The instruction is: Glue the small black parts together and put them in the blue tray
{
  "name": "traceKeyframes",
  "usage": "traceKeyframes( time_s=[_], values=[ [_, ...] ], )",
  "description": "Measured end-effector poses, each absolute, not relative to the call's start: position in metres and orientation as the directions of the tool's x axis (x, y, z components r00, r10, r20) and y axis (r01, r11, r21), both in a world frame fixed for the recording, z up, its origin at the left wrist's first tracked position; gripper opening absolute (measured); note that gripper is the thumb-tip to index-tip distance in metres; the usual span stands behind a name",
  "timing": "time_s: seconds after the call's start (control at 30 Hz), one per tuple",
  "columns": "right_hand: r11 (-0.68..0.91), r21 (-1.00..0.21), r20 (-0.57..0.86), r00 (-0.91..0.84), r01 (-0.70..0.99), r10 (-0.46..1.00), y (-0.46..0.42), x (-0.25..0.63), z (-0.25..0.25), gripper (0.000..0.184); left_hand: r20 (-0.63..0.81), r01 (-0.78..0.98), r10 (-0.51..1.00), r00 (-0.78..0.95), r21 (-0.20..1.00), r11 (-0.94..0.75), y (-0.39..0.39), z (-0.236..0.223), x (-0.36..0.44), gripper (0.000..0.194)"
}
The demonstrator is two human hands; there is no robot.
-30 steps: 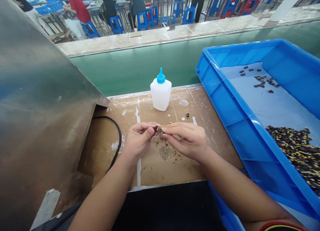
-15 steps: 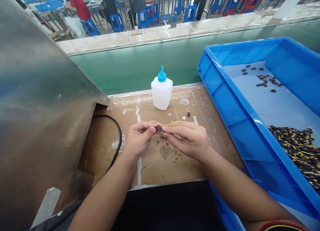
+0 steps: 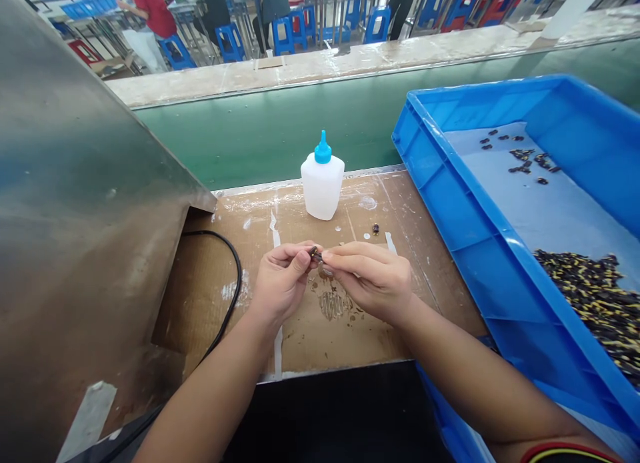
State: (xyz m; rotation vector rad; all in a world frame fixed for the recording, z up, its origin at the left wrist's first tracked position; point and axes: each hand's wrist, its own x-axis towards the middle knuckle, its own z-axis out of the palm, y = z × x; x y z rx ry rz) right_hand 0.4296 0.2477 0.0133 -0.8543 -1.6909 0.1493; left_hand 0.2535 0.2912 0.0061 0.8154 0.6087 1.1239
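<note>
Nudged slightly closer to my left hand (image 3: 280, 283), my right hand (image 3: 383, 279) covers more of the small black-and-yellow piece (image 3: 314, 253) both pinch, its handling apparently unfinished.

Legible markings: none.
No text, label, brand, number or sign can be read on the squeeze bottle (image 3: 323, 191) at the centre, the blue crate (image 3: 453, 206) on the right, the metal panel (image 3: 100, 183) on the left or the tape strip (image 3: 89, 421) on its near part. The striped patch (image 3: 331, 305) on the cardboard (image 3: 345, 346) forms no readable character. Surfaces of the far stools (image 3: 377, 25) are too small to tell.
</note>
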Motion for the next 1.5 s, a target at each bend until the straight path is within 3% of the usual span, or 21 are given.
traceKeyframes(
  time_s=[0.37,0.57,0.77,1.13,1.5],
  values=[
    [0.719,-0.473,0.808,-0.073,0.51,0.584,0.248,0.429,0.012,0.031,0.006,-0.5,0.965,0.261,0.856,0.13,0.29,0.003,0.253,0.024],
    [0.7,-0.44,0.812,-0.082,0.562,0.577,0.248,0.429,0.016,0.019,0.193,-0.317,0.97,0.15,0.938,-0.137,0.288,-0.008,0.249,0.006],
    [0.682,-0.473,0.8,-0.051,0.558,0.597,0.249,0.43,0.013,0.014,0.376,-0.095,0.923,0.081,0.925,-0.368,0.282,0.0,0.252,0.008],
    [0.685,-0.416,0.845,-0.025,0.598,0.534,0.255,0.434,0.01,0.028,0.434,-0.105,0.89,0.143,0.901,-0.422,0.285,-0.002,0.253,0.018],
    [0.709,-0.409,0.854,-0.032,0.574,0.519,0.256,0.435,0.006,0.025,0.474,-0.058,0.865,0.165,0.88,-0.471,0.284,-0.003,0.251,0.018]
  ],
)
